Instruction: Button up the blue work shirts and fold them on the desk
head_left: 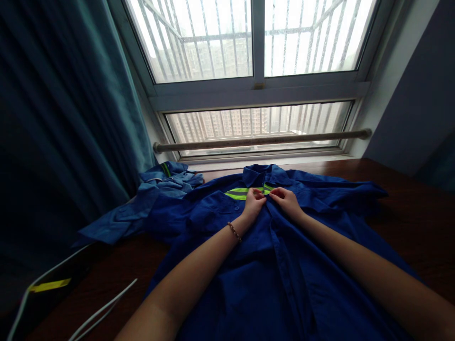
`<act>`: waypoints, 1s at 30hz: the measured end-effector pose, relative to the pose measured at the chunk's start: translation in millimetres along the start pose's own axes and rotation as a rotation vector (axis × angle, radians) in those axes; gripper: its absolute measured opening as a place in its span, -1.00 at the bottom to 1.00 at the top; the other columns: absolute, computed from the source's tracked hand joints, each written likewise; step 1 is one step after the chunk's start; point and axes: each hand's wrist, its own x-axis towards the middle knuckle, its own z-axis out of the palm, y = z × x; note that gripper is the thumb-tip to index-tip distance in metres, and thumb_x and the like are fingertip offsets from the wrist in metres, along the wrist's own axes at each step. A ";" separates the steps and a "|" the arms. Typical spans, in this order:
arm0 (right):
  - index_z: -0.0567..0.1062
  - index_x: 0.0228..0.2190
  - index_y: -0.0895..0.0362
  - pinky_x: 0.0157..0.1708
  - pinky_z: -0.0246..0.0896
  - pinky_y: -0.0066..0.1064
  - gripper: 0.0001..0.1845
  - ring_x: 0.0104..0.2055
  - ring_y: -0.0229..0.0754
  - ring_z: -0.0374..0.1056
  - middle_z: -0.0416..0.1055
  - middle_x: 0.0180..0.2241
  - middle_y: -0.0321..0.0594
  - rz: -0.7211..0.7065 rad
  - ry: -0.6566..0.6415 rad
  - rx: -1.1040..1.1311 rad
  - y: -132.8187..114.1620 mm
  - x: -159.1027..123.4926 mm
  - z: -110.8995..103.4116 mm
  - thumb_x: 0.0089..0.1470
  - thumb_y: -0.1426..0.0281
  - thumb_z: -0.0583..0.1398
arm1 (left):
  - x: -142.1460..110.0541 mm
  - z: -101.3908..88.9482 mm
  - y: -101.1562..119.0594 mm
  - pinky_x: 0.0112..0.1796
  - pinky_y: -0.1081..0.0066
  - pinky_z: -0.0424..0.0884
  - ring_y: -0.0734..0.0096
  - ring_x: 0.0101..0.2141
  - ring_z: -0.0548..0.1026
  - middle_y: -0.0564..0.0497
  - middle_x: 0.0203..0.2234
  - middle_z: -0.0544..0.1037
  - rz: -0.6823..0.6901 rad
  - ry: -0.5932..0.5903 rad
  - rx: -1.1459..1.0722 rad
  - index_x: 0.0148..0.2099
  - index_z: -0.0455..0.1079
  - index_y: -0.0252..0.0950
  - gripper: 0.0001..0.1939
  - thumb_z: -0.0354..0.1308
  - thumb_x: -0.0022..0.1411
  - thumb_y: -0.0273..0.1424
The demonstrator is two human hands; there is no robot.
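A dark blue work shirt (277,265) with a yellow-green reflective stripe (239,192) lies spread front-up on a dark wooden table (419,222). Its collar (261,173) points toward the window. My left hand (253,201), with a beaded bracelet at the wrist, pinches the left edge of the shirt's front opening just below the collar. My right hand (287,199) pinches the right edge of the same opening. The fingertips of both hands almost meet at the placket.
A second, lighter blue garment (156,199) lies crumpled at the table's left, by a dark teal curtain (64,132). A dark flat object with a yellow label (50,285) and white cables (103,310) lie near left. A barred window (256,71) and rail (263,140) stand behind.
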 end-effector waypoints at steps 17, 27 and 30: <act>0.33 -0.54 0.17 -0.64 0.07 -0.49 -0.74 -0.59 -0.27 0.26 0.33 -0.62 -0.28 0.341 -0.065 -0.032 -23.6 10.2 -8.4 -0.27 0.31 0.28 | 4.0 -9.1 6.1 -0.51 0.45 0.38 0.51 -0.62 0.42 0.06 -0.55 0.45 0.031 -0.200 0.185 -0.23 0.16 -0.29 -0.73 0.14 -0.01 -0.51; 0.32 -0.23 0.22 -0.32 0.13 -0.33 -0.60 -0.25 -0.02 0.29 0.34 -0.26 0.02 -0.014 -0.444 -1.033 -78.8 -91.8 -26.0 -0.23 0.50 0.09 | -29.8 -8.3 10.4 -0.17 0.35 0.32 0.32 -0.27 0.44 -0.10 -0.24 0.44 0.347 -0.388 0.594 0.04 0.17 -0.28 -0.38 0.21 -0.13 -0.53; 0.33 -0.22 0.26 -0.23 0.11 -0.33 -0.58 -0.19 0.00 0.27 0.34 -0.24 0.04 -0.067 -0.406 -1.071 -76.7 -107.0 -37.0 -0.24 0.60 0.04 | -44.3 -11.4 10.3 0.02 0.27 0.12 0.12 -0.01 0.29 -0.20 -0.06 0.35 0.397 -0.393 0.686 0.05 0.19 -0.31 -0.29 0.30 -0.21 -0.39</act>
